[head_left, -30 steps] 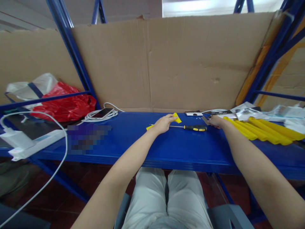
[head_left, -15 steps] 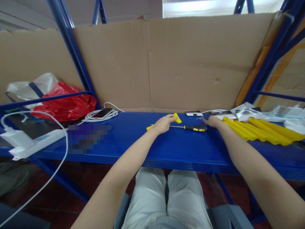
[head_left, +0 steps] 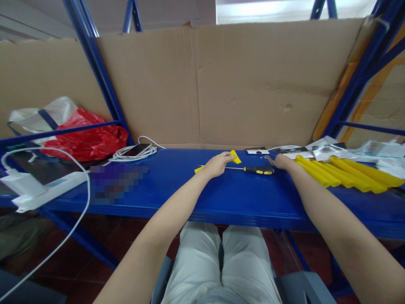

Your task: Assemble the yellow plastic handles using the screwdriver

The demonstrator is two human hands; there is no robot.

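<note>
My left hand (head_left: 218,164) is closed on a yellow strip-like piece (head_left: 236,156) above the blue tabletop; one end sticks out past the fingertips. Another bit of yellow (head_left: 198,169) shows at the wrist side, and I cannot tell if it belongs to the same piece. A screwdriver (head_left: 259,170) with a black and yellow handle lies between my hands, its shaft running toward the left one. Farther right, my right hand (head_left: 283,162) has its fingers closed at a thin, greyish flat tool (head_left: 269,160), whose kind I cannot make out.
Several yellow tube-like pieces (head_left: 344,173) lie beside my right forearm. Behind them are packets in clear plastic (head_left: 329,151) and a small black-and-white box (head_left: 257,150). At left are a phone (head_left: 139,149), a white power strip (head_left: 60,188) and a red bag (head_left: 91,135). Cardboard (head_left: 253,84) stands along the back.
</note>
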